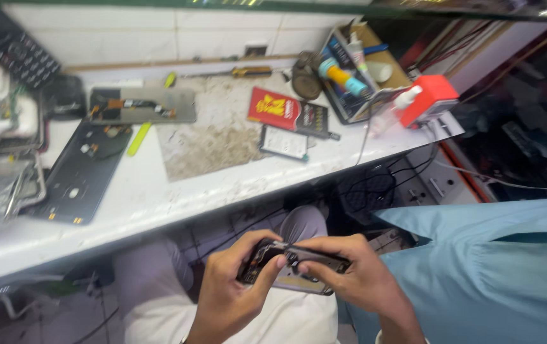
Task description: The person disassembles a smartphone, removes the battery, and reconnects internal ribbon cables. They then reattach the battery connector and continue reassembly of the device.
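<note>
Below the bench edge, over my lap, both hands grip one opened dark phone body (289, 266) with its inner parts showing. My left hand (232, 286) holds its left end, thumb pressed on top near the middle. My right hand (347, 274) wraps the right end, fingers curled over the upper edge. Part of the phone is hidden under my fingers.
The white workbench (159, 191) carries a dark back panel (85, 169), a grey phone frame (143, 105), a yellow-green pry tool (138, 139), a red box (283, 109), a small battery (284, 143), a screwdriver (251, 72), a tool tray (350, 76) and a red-and-white device (429, 99). Cables hang under the bench.
</note>
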